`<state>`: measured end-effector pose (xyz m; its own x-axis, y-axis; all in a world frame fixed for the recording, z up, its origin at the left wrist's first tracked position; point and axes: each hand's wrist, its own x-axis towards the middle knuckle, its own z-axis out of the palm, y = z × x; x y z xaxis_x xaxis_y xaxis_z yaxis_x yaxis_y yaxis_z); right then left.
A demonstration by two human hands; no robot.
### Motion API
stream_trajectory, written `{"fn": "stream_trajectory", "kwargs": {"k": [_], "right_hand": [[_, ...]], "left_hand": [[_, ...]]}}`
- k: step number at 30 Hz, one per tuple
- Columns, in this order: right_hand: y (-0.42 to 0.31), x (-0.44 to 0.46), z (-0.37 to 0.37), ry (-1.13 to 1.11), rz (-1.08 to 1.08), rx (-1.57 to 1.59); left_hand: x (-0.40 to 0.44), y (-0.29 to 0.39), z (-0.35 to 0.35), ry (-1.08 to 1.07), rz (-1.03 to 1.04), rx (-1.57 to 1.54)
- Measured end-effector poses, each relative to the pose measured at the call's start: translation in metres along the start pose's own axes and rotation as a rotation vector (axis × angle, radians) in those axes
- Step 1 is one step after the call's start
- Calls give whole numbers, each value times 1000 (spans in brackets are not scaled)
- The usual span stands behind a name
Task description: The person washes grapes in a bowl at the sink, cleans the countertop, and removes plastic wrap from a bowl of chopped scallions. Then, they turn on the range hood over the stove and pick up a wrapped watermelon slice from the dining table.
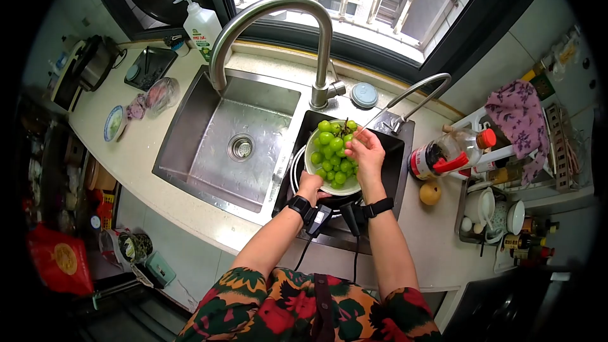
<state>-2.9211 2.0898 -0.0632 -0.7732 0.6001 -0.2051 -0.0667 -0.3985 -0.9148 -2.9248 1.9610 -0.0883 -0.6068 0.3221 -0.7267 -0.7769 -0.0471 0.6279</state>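
A bunch of green grapes (332, 151) with a dark stem lies in a pale bowl (308, 152) above the right-hand sink basin. My left hand (310, 188) grips the bowl at its near left rim, thumb over the edge. At the bowl's right side, my right hand (367, 153) has its fingers bent and pinched against the upper grapes. Its fingertips partly cover the fruit, so the exact hold is hard to see. Beneath the bowl, the rim of a white round container (294, 174) shows in the dark basin (394, 152).
The large faucet (278, 3) arches over the left steel basin (253, 107). A thin faucet (424, 85) stands at the right. Nearby are a round lidded container (364, 95), a red-capped bottle (465, 144), a brown round fruit (430, 192) and a soap pump bottle (201, 28).
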Motion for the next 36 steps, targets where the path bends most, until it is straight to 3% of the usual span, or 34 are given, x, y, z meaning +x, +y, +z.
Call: {"fn": "stream_trajectory", "kwargs": {"k": [5, 13, 19, 21, 22, 24, 28, 31, 33, 36], "right_hand": [[4, 3, -2, -120, 62, -15], [-8, 3, 0, -63, 92, 4], [1, 5, -13, 24, -13, -142], [6, 6, -20, 46, -25, -146], [6, 5, -23, 47, -14, -119], [3, 2, -23, 52, -3, -93], [-6, -11, -4, -53, -20, 60], [-21, -14, 4, -119, -22, 297], [-28, -12, 4, -192, -32, 523], [-35, -17, -2, -284, 54, 603]], "left_hand": [[-4, 2, -2, 17, -8, 64], [10, -8, -14, -31, -52, 69], [16, -15, -14, 200, -25, 113], [43, -32, -20, 631, 486, 416], [28, -18, -10, 669, 668, 377], [4, 9, 8, 478, 855, 176], [-3, 47, 53, -73, 744, -63], [-11, 66, 84, -162, 676, -31], [-14, 69, 94, -366, 309, -549], [-9, 46, 101, -445, 234, -771]]}}
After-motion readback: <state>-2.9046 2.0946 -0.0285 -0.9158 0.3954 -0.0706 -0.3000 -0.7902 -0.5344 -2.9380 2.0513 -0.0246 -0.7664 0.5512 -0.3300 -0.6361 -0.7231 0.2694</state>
